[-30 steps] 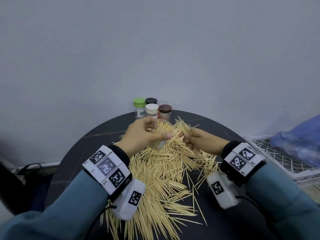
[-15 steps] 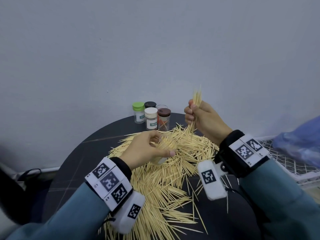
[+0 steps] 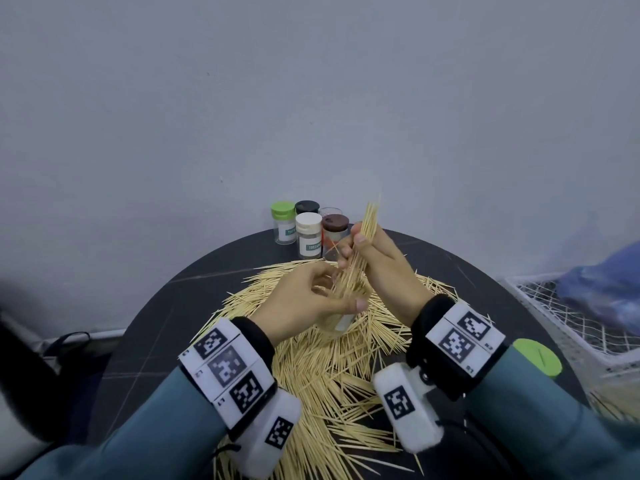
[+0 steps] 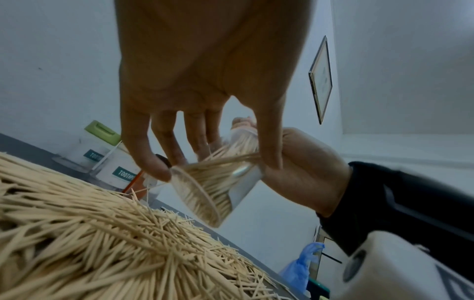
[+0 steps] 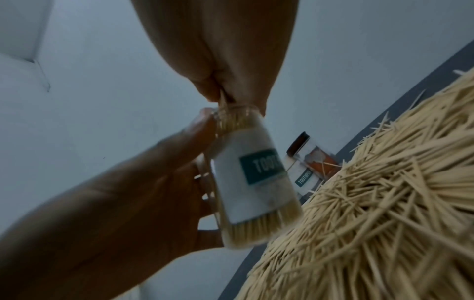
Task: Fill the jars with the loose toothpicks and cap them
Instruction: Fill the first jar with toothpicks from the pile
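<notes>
A clear jar [image 3: 341,315], nearly full of toothpicks, is held tilted above the loose toothpick pile [image 3: 322,368] on the dark worktop [image 3: 145,327] by the left hand [image 3: 304,303], its fingers [image 4: 143,146] curled round the jar. A bundle of toothpicks [image 3: 362,244] is pinched in the right hand [image 3: 384,268] and its lower ends are set in the jar's mouth. Four capped jars [image 3: 308,233] are stood at the far edge.

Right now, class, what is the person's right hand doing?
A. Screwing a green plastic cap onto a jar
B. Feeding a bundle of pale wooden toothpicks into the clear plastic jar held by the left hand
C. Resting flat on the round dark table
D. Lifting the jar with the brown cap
B: the right hand pinches a bundle of pale wooden toothpicks whose lower ends enter the open clear plastic jar gripped by the left hand.
</notes>
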Tool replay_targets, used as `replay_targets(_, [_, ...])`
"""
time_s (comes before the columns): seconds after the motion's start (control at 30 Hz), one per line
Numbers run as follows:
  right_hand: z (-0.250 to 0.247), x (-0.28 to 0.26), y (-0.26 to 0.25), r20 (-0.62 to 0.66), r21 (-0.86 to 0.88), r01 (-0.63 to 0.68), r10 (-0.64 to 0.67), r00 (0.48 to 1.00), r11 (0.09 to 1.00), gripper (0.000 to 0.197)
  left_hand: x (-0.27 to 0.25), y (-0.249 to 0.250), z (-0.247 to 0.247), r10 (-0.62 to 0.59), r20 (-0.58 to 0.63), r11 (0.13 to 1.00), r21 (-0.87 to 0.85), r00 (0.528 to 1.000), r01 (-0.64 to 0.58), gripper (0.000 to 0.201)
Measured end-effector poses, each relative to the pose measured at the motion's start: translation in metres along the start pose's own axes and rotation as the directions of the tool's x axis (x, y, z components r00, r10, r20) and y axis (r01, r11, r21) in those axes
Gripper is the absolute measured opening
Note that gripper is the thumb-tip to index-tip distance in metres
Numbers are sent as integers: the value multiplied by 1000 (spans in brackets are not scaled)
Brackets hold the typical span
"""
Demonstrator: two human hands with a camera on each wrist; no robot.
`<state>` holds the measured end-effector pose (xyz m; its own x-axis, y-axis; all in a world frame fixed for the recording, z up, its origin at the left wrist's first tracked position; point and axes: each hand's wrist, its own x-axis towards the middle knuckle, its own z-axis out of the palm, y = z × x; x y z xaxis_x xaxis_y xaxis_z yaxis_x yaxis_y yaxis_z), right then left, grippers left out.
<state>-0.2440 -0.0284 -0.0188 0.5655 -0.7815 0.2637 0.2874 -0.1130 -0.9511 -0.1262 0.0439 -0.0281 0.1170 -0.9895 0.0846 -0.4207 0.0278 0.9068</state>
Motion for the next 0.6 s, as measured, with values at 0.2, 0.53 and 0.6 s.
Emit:
replay_targets(0.2, [-3,-8,3,33,-24,-48,49,998,999,23,3,-4,-2,-7,-28,992,-125,1000,4,78])
replay_targets(0.53, [-10,-8,0,67,-174,-33,45,997,984,41,1,-2,0,-12,-10,996,-91,1000,11,61])
replay_targets(0.6, [-11,-7,-1,45,-170,-42,51,998,985,41,1,-1,0,-7,-12,996,-85,1000,6,68])
